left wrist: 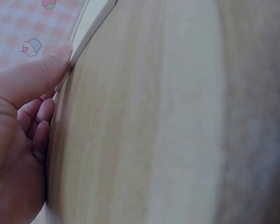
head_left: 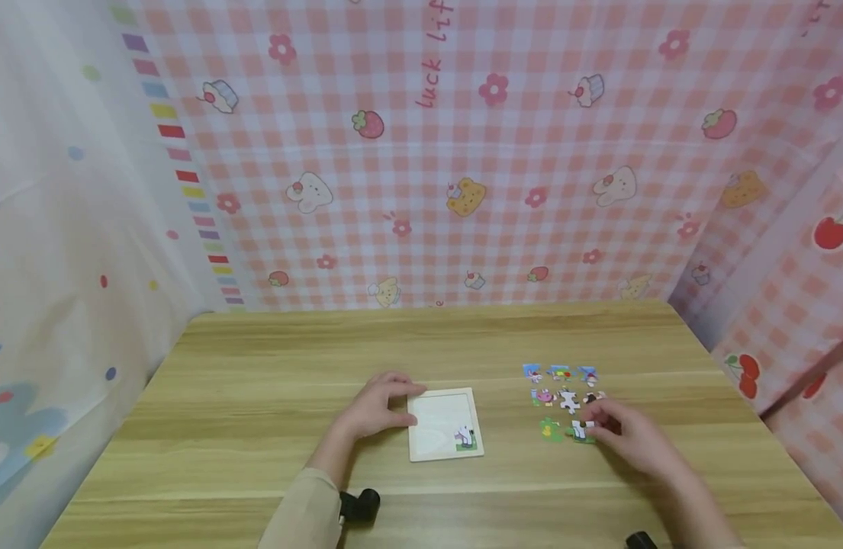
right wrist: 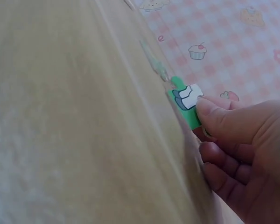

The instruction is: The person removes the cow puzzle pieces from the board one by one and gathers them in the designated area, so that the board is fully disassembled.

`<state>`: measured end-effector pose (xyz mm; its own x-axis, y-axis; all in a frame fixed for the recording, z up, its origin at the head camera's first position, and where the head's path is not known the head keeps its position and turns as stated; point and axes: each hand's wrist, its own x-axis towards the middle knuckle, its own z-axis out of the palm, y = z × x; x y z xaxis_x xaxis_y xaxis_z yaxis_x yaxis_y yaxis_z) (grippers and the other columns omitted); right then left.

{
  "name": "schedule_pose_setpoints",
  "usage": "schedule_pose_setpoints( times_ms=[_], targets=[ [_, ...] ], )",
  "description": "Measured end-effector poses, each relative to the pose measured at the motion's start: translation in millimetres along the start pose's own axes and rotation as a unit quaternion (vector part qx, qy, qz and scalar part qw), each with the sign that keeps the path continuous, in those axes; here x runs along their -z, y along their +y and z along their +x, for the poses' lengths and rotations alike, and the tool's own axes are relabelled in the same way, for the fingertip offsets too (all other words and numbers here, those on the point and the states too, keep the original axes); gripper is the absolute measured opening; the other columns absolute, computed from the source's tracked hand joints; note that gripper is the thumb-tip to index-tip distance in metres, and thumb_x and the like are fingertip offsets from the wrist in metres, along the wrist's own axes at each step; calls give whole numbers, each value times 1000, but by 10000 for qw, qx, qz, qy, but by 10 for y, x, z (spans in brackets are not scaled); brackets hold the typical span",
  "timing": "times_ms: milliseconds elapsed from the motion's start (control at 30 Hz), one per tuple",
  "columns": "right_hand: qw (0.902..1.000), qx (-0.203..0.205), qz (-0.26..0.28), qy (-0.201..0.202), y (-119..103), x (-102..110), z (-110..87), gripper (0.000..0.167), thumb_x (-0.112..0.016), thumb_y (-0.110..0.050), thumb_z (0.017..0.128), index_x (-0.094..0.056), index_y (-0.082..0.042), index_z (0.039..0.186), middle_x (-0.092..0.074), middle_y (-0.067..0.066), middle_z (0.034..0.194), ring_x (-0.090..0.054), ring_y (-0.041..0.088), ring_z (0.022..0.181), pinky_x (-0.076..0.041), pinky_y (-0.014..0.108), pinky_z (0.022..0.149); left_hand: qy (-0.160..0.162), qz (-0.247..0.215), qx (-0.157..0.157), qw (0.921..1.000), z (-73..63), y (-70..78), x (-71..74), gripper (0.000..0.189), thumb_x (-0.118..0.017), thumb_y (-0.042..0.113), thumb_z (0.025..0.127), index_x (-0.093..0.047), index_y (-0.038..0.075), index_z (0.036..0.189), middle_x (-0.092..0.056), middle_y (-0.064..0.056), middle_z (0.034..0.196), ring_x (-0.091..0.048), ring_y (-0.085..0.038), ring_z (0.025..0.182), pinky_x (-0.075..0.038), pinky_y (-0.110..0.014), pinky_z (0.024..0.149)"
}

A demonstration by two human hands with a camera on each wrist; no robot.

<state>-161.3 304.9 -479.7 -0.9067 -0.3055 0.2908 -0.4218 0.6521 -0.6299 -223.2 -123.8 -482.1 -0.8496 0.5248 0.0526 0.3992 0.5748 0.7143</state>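
My left hand point(head_left: 378, 404) holds the left side of a square wooden puzzle tray point(head_left: 431, 427), index finger at its far corner and thumb lower on the edge. In the left wrist view the thumb point(left wrist: 42, 77) presses the rim of the tray, with the other fingers curled. One jigsaw piece point(head_left: 465, 438) with a white animal and green ground lies in the tray's near right corner. Between thumb and fingers, my right hand point(head_left: 627, 436) pinches another jigsaw piece point(right wrist: 189, 100), green with white legs and dark feet, low over the table.
Loose jigsaw pieces lie in rows right of the tray: blue-topped ones point(head_left: 560, 373) at the back, a white-bodied one point(head_left: 568, 400) mid-row, a green one point(head_left: 551, 430) nearer. The wooden table point(head_left: 291, 358) meets a checked pink cloth point(head_left: 407, 252) behind.
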Motion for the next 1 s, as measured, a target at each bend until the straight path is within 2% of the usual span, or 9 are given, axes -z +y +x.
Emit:
schedule_pose_setpoints(
  times_ms=[333,867,1000],
  targets=[
    [9988,-395,-279,-30,9,-34,20,16,-74,-1,85,-70,-11,97,-57,-10,80,-47,3,70,-45,24,60,6,55,44,10000,18,-43,-2,47,-78,19,86,-66,11,131,-54,-12,132,-44,-35,126,-34,-57,106],
    [9972,-497,-554,55,16,-46,27,16,-77,-3,84,-71,-13,95,-62,-8,85,-50,3,71,-46,24,61,-9,-24,75,10000,23,-37,-14,47,-79,18,86,-66,11,131,-55,-10,131,-45,-33,125,-35,-56,106],
    [9971,-411,-629,134,26,-58,26,18,-77,-1,82,-71,-13,94,-63,-6,87,-51,2,72,-47,24,62,-21,-44,87,10000,20,-34,-18,47,-79,17,85,-66,10,131,-54,-11,131,-45,-33,125,-35,-56,106]
  ],
)
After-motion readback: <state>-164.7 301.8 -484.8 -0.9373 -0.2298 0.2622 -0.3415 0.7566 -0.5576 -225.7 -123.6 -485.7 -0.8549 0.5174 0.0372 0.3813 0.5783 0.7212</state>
